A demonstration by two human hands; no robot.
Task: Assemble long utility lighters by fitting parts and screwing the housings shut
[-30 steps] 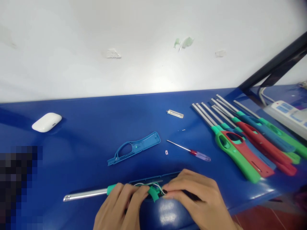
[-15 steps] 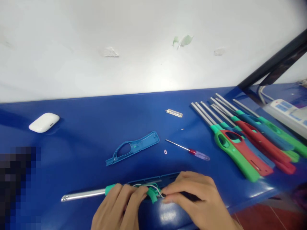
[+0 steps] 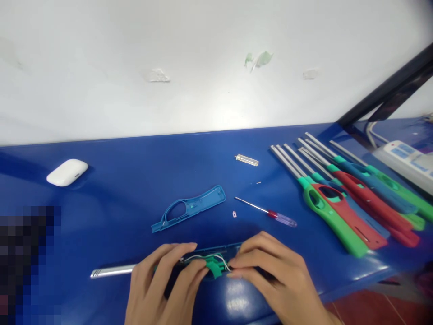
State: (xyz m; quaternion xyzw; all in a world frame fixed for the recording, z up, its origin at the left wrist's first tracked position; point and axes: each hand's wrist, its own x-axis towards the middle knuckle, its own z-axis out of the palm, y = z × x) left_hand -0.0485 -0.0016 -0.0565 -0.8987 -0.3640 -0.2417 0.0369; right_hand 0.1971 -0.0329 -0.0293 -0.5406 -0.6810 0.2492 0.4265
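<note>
An opened gas lighter lies along the table's near edge, its metal tube (image 3: 113, 271) pointing left and its blue half-shell (image 3: 216, 249) showing the inside. My left hand (image 3: 165, 280) is over the lighter, with thumb and a finger pinching the green trigger (image 3: 214, 267); its other fingers spread toward the tube. From the right, my right hand (image 3: 270, 271) pinches the end of a thin white wire (image 3: 221, 259) beside the trigger. The exact tip between those fingers is hidden. Beyond the hands rests the loose blue half-shell (image 3: 203, 201), hollow side up.
A screwdriver (image 3: 277, 217), a small pink piece (image 3: 234, 214) and a clear gas tank (image 3: 247, 160) lie behind the hands. Several assembled lighters (image 3: 338, 216) are piled at right, near a power strip (image 3: 402, 155). A white earbud case (image 3: 67, 173) sits at left.
My left hand has shifted left and its fingers have spread, now covering the green collar by the tube. The trigger sits slightly higher in view. My right hand keeps its pinch.
</note>
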